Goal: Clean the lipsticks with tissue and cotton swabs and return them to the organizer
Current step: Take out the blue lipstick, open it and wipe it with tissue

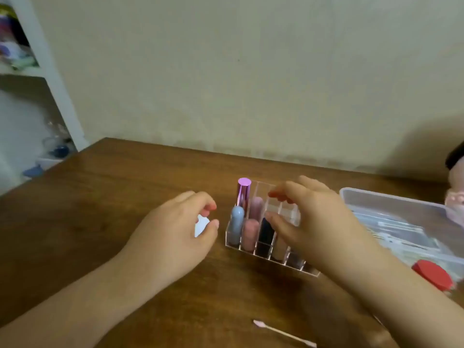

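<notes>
A clear acrylic organizer [232, 243] stands mid-table. It holds several lipsticks, among them a tall metallic purple one [244, 194], a blue one [237, 227], a pink one [251, 234] and a dark one [266, 229]. My right hand [313, 222] hovers over the organizer's right half with bent, spread fingers and nothing in it. Just left of the organizer, my left hand [173, 232] has its fingers curled round a small white piece that looks like tissue [200, 226]. A cotton swab [283, 334] with a pink-stained tip lies near the front edge.
A clear plastic box [391, 207] with supplies sits at the right, and a red lid [433, 275] lies in front of it. The wooden table [113, 197] meets a beige wall behind. White shelves [50, 79] stand at the far left.
</notes>
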